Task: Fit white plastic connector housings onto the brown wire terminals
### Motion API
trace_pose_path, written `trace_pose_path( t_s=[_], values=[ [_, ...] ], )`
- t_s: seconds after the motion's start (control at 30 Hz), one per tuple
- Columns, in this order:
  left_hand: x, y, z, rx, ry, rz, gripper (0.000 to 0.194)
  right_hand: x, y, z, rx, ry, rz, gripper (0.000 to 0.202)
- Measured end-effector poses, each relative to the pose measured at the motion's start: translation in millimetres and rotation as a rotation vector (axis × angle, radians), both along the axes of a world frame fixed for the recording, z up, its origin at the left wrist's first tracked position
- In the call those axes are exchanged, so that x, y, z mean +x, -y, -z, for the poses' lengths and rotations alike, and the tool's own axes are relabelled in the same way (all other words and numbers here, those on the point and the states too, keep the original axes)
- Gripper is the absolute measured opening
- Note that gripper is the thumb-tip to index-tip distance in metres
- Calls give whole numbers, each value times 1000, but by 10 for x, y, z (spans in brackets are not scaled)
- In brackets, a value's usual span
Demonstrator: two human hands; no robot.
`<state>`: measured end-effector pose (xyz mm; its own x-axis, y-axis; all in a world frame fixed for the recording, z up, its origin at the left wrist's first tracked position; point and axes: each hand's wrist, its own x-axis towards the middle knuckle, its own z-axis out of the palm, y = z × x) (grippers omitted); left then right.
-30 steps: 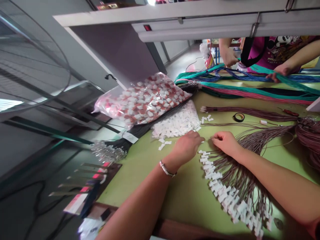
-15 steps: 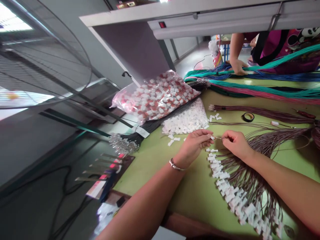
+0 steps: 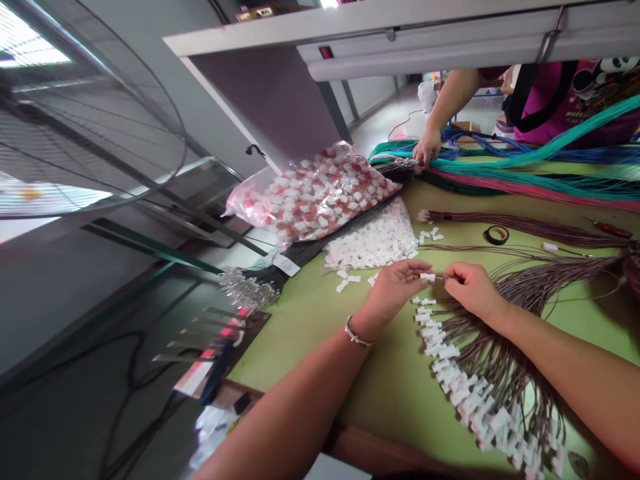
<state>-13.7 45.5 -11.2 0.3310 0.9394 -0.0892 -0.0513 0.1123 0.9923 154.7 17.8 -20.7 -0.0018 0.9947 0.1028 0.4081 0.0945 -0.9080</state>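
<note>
My left hand (image 3: 397, 285) pinches a small white connector (image 3: 427, 277) between thumb and fingers. Just right of it, my right hand (image 3: 470, 287) is closed on a thin wire whose tip points at the connector; whether the tip is inside is too small to tell. Below both hands, a curved row of white connectors (image 3: 453, 377) on brown wires (image 3: 505, 347) lies on the green table (image 3: 295, 340). Loose white connectors (image 3: 349, 279) lie left of my left hand, beside a clear bag of white connectors (image 3: 375, 240).
A bag of red and white parts (image 3: 315, 197) lies behind. Black tape (image 3: 496, 234) and a brown wire bundle (image 3: 525, 225) sit at the right. Across the table, a person's hand (image 3: 427, 145) touches teal wires (image 3: 505, 160). A wire-guarded fan (image 3: 90, 113) stands left.
The connector in my left hand has turned and shows more of its length, close to the wire. The other person's hand has moved left along the wires to their ends.
</note>
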Motion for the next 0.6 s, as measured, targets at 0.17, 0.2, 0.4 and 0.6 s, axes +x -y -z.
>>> trace_pose_path(
  t_s=[0.17,0.2,0.4,0.6],
  values=[
    [-8,-14,84,108,-183,16,27,10,-21,-13,-27,-75,-22,10],
    [-14,-17,96,129,-232,12,25,11,-22,-17,-40,-89,-24,10],
    [-25,-6,45,243,-372,-19,15,14,-30,-26,-122,-143,-52,12],
    [60,37,20,208,-338,4,12,5,-46,-16,-166,-134,-82,12]
  ],
)
